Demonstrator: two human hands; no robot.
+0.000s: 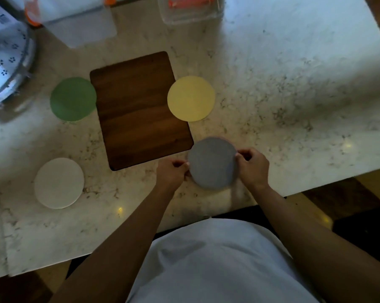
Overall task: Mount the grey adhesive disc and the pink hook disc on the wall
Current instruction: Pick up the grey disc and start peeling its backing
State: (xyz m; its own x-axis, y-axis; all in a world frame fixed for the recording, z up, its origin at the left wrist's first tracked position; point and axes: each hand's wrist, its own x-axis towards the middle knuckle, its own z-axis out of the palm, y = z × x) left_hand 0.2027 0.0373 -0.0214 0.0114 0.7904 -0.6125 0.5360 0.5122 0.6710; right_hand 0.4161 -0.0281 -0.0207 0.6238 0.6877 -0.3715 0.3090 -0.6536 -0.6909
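Grey and matte, the adhesive disc sits just right of the frame's centre, a flat circle held over the near part of the countertop. Left hand pinches its left edge between thumb and fingertips; right hand pinches the right edge likewise. Both hands are closed on the rim, the remaining fingers curled in. Whether the disc touches the stone beneath cannot be determined.

Countertop material: pale speckled stone with dark veining, polished enough to carry small light reflections.

Centre of frame: a dark wooden board, rectangular with rounded corners, visible grain, lying flat and bare. Its lower right corner is just beside the grey disc.

Three further flat discs lie on the stone. Green disc, left of the board, its right edge touching or slightly under the board edge. Yellow disc, at the board's right edge, overlapping it slightly. White disc, lower left, apart from the board.

Upper left: a perforated metal colander, shiny, with flower-pattern holes; contents not visible.

Top centre: a clear plastic container with orange items inside, blurred and not identifiable.

Top left: a white object with orange trim, indistinct.

Bottom of frame: a pale garment on the person's torso.
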